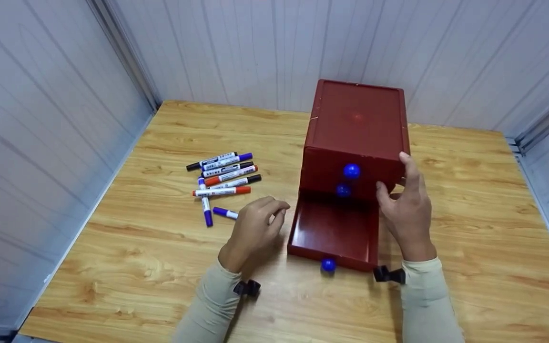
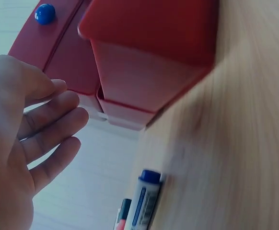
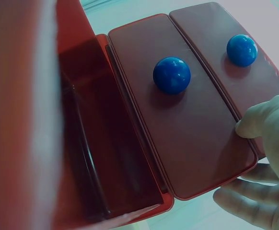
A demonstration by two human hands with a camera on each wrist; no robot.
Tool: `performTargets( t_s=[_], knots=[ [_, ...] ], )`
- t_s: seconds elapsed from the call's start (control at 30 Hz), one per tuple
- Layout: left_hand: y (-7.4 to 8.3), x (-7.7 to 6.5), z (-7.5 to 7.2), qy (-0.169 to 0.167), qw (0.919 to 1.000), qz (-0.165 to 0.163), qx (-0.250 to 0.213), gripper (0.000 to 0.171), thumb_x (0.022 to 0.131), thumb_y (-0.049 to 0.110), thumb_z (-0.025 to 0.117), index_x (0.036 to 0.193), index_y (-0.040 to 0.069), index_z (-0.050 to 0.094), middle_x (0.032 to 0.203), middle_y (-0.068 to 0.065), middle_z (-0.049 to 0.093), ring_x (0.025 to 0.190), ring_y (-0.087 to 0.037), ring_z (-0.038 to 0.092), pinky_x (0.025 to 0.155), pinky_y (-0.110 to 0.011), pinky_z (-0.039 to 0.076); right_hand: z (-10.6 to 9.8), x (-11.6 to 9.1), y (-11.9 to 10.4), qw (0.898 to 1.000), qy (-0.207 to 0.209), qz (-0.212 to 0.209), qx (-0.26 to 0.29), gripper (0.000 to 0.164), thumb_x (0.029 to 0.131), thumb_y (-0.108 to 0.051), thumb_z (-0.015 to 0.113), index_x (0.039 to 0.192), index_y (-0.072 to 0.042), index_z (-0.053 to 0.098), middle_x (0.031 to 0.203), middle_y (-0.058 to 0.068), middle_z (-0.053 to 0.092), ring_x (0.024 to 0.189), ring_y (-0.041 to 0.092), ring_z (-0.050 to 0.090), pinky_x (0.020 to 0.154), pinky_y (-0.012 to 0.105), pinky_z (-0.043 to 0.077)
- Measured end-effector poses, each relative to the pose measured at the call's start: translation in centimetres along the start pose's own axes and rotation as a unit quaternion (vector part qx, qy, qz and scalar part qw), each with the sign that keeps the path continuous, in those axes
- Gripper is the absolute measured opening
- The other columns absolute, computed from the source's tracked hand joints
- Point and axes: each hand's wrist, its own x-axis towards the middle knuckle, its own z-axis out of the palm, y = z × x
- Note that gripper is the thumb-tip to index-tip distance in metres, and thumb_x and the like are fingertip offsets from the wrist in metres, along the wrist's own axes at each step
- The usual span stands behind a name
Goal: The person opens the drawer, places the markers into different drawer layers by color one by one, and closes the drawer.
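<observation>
A small dark red drawer cabinet [image 1: 358, 121] stands right of the middle of the table, with round blue knobs on its fronts. Its bottom drawer [image 1: 334, 228] is pulled out towards me, and the drawer's shiny floor shows. My right hand [image 1: 408, 214] holds the cabinet's right front corner, thumb on the front near the seam between the upper two drawers, fingers along the side. The middle drawer [image 3: 178, 129] and top drawer [image 3: 218, 48] sit closed. Just left of the open drawer hovers my left hand [image 1: 258, 226], fingers loosely bent, holding nothing.
Several whiteboard markers [image 1: 227, 175] with blue, black and red caps lie left of the cabinet, some crossing each other. One blue-capped marker [image 1: 222, 212] is partly hidden by the left hand. Pale panel walls [image 1: 255, 52] enclose the wooden table [image 1: 127, 247].
</observation>
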Motion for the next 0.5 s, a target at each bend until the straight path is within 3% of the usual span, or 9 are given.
performTargets(
  t_s=[0.07, 0.23, 0.33, 0.4, 0.5],
  knots=[
    [-0.3, -0.1, -0.2, -0.006, 0.9999, 0.000, 0.010, 0.010, 0.089, 0.006, 0.067, 0.094, 0.010, 0.075, 0.081, 0.002, 0.066, 0.069, -0.012, 0.059, 0.062, -0.030, 0.050, 0.0, 0.0, 0.1, 1.000, 0.000, -0.002, 0.000, 0.071, 0.091, -0.011, 0.070, 0.151, -0.020, 0.033, 0.132, 0.020, 0.055, 0.097, 0.034, 0.068, 0.066, 0.033, 0.058],
    [-0.9, -0.3, -0.6, -0.027, 0.9991, -0.017, 0.027, 0.011, 0.090, 0.007, 0.067, 0.095, 0.011, 0.075, 0.084, 0.001, 0.069, 0.070, -0.012, 0.060, 0.062, -0.030, 0.051, 0.1, 0.0, 0.1, 1.000, 0.009, -0.003, 0.014, 0.070, 0.090, -0.010, 0.070, 0.150, -0.020, 0.035, 0.131, 0.019, 0.056, 0.096, 0.034, 0.068, 0.071, 0.008, 0.047],
    [-1.2, -0.4, -0.7, -0.039, 0.9982, -0.031, 0.034, 0.011, 0.090, 0.008, 0.067, 0.096, 0.011, 0.076, 0.084, 0.001, 0.069, 0.070, -0.012, 0.061, 0.061, -0.030, 0.051, 0.0, -0.1, 0.1, 1.000, 0.014, -0.009, 0.020, 0.071, 0.090, -0.009, 0.072, 0.150, -0.020, 0.036, 0.130, 0.019, 0.056, 0.095, 0.034, 0.068, 0.073, 0.002, 0.041],
    [-1.4, -0.5, -0.8, -0.048, 0.9973, -0.040, 0.038, 0.011, 0.090, 0.008, 0.067, 0.096, 0.012, 0.076, 0.085, 0.001, 0.069, 0.070, -0.012, 0.061, 0.062, -0.030, 0.051, 0.0, -0.1, 0.1, 1.000, 0.015, -0.011, 0.023, 0.071, 0.089, -0.009, 0.073, 0.149, -0.019, 0.037, 0.131, 0.018, 0.056, 0.095, 0.034, 0.068, 0.073, 0.002, 0.041],
    [-1.7, -0.6, -0.9, -0.055, 0.9963, -0.049, 0.043, 0.011, 0.090, 0.009, 0.067, 0.096, 0.012, 0.076, 0.085, 0.001, 0.069, 0.070, -0.013, 0.062, 0.062, -0.030, 0.051, 0.0, 0.1, 0.0, 1.000, 0.012, -0.013, 0.021, 0.072, 0.089, -0.008, 0.075, 0.149, -0.019, 0.037, 0.131, 0.018, 0.056, 0.096, 0.035, 0.068, 0.070, 0.018, 0.054]
  ],
)
